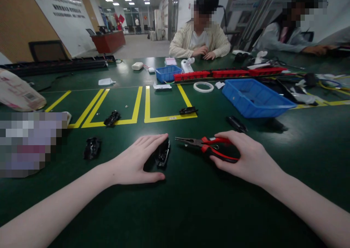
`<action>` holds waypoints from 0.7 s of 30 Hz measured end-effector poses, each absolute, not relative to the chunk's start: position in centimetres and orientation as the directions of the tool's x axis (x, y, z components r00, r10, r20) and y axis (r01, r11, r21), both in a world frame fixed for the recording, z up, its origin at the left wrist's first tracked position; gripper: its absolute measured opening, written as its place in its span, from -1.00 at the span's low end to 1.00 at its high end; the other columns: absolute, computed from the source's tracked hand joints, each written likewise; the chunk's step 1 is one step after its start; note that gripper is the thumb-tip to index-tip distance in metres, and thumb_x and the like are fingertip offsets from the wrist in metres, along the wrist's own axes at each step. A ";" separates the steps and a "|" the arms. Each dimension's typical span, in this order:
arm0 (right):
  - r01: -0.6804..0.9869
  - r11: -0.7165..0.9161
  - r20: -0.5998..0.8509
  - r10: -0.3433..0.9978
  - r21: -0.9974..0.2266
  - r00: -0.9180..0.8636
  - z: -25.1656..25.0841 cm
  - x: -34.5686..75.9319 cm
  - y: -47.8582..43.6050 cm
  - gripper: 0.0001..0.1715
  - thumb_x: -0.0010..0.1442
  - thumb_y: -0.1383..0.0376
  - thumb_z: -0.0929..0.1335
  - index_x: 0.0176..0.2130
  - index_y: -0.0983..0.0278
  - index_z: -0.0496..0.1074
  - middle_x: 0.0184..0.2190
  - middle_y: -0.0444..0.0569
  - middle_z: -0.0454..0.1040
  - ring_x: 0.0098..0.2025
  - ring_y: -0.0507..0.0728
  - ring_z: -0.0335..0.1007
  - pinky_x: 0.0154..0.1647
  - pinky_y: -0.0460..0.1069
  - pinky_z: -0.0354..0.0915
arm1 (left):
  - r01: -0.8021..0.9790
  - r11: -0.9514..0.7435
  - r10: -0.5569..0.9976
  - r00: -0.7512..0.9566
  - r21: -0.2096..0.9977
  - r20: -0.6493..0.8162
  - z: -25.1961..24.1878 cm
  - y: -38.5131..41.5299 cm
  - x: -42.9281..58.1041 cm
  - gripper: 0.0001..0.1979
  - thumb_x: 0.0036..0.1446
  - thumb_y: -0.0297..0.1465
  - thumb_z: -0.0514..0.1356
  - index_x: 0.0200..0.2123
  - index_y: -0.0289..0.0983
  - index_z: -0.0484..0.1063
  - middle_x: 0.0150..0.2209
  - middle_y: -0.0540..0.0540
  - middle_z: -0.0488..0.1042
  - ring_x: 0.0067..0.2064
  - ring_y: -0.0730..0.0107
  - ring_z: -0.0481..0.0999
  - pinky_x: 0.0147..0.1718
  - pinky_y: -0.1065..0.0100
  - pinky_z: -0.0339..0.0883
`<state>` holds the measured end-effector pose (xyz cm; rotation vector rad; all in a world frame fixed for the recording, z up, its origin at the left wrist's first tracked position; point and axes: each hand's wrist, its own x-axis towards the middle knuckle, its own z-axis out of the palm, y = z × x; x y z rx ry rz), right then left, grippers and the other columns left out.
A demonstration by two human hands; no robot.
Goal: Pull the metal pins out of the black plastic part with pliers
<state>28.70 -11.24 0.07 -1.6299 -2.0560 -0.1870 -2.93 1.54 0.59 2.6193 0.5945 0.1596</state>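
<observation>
My left hand [136, 162] lies at the middle of the table with its fingers stretched out and thumb apart. Beside its fingertips is a small black plastic part [163, 154], partly hidden by the fingers and not gripped. My right hand [247, 158] is wrapped round the red and black handles of long-nose pliers [203, 143]. The jaws point left toward the black part, a short gap away. More black parts lie about: one left of my left hand [92, 148], two on the yellow-taped areas [112, 118] [188, 110], and one beyond the pliers [236, 124].
A blue bin [254, 102] stands at the right, a smaller blue tray [168, 74] farther back. Red strips [210, 74], a white tape roll [203, 87] and yellow tape lines [139, 104] are on the green table [175, 211]. Two people sit across; bags lie at the left.
</observation>
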 end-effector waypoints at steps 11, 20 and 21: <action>0.892 0.392 0.532 0.816 -0.225 -0.225 1.0 27.2 -12.5 -0.43 0.13 0.19 0.44 0.14 0.06 0.39 -0.03 0.01 0.54 -0.06 0.29 0.53 -0.04 0.22 0.48 | 0.313 -0.836 0.383 0.921 0.450 0.071 0.8 1.7 -3.1 -0.28 0.13 -0.06 0.33 0.25 -0.23 0.22 0.17 -0.22 0.32 0.17 0.01 0.32 0.15 -0.04 0.29; 0.871 0.399 0.441 0.862 -0.286 -0.250 0.8 26.1 -12.9 -0.49 0.13 0.14 0.41 0.09 0.04 0.41 -0.06 -0.03 0.57 -0.11 0.27 0.57 -0.13 0.15 0.51 | 0.291 -0.856 0.352 0.933 0.426 0.071 0.8 1.8 -3.1 -0.26 0.13 -0.02 0.32 0.26 -0.26 0.24 0.14 -0.23 0.30 0.15 0.01 0.31 0.13 0.02 0.30; 0.876 0.388 0.431 0.869 -0.286 -0.244 0.9 26.1 -12.9 -0.49 0.13 0.14 0.42 0.09 0.04 0.42 -0.05 -0.03 0.57 -0.10 0.27 0.57 -0.11 0.16 0.51 | 0.289 -0.855 0.352 0.933 0.431 0.072 0.8 1.8 -3.2 -0.26 0.14 -0.03 0.31 0.27 -0.26 0.24 0.15 -0.23 0.29 0.16 0.00 0.30 0.13 0.02 0.29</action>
